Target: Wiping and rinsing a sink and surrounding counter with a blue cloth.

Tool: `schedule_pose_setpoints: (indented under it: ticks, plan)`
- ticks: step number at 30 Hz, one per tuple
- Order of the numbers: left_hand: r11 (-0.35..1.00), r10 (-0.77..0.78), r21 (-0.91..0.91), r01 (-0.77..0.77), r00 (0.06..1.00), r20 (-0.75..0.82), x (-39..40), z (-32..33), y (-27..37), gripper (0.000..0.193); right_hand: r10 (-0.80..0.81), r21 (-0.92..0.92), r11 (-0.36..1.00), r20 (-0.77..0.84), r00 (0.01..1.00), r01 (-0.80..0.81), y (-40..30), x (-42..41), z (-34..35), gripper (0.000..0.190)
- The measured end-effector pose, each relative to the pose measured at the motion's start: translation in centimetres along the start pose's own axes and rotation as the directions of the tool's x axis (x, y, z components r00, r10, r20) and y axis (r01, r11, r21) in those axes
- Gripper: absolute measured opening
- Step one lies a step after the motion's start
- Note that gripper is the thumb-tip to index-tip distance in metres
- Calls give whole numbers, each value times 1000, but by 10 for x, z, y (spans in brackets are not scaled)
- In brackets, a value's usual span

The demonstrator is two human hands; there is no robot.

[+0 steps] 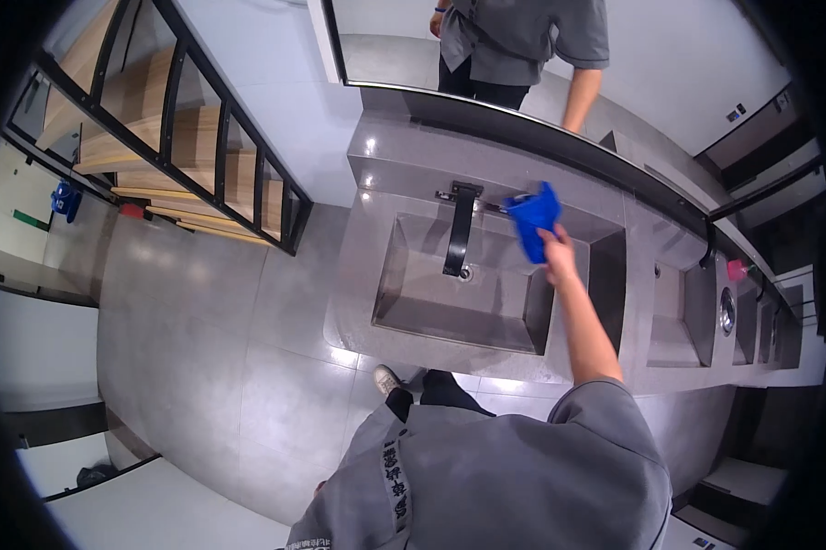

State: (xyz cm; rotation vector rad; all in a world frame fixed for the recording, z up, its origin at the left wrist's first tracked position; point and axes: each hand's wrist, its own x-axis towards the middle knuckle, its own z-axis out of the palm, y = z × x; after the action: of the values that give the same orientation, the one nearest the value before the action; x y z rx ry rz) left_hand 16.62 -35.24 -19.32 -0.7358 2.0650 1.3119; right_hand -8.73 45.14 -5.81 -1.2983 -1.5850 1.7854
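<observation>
My right hand (559,256) grips a crumpled blue cloth (535,218), slightly blurred, over the right side of the back of a grey stone washbasin (454,338). A black faucet (460,230) stands left of the cloth, its spout reaching over the round drain (465,273). The cloth's upper end lies near the back ledge (497,152). My left hand is out of direct view. In the mirror (385,58) the reflected body has one arm hanging at its side, with a blue band at the wrist.
Further basins (681,302) run along the counter to the right, with a round metal-rimmed opening (728,311) and a pink object (737,269). Wooden stairs with a black metal railing (172,89) rise at the left. A blue object (66,199) is beyond the stairs.
</observation>
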Motion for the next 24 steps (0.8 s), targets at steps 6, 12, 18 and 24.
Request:
schedule_pose_setpoints:
  ticks: [6,12,18,24]
  plan:
    - [985,-82,-157,76,996,-33,21,-19,-14,21,-375,-481,822,-54,926,305,41,41,146,62]
    - [991,9,-131,-17,998,-61,-12,-23,-51,20,-437,-799,482,138,889,361,26,-32,155,55]
    - [1000,-22,-13,23,997,68,-2,-5,-45,19,-483,-585,492,433,761,645,107,-116,95,43]
    - [997,22,-65,-27,997,-79,-2,40,-45,19,-358,-250,878,225,906,409,60,-106,73,37]
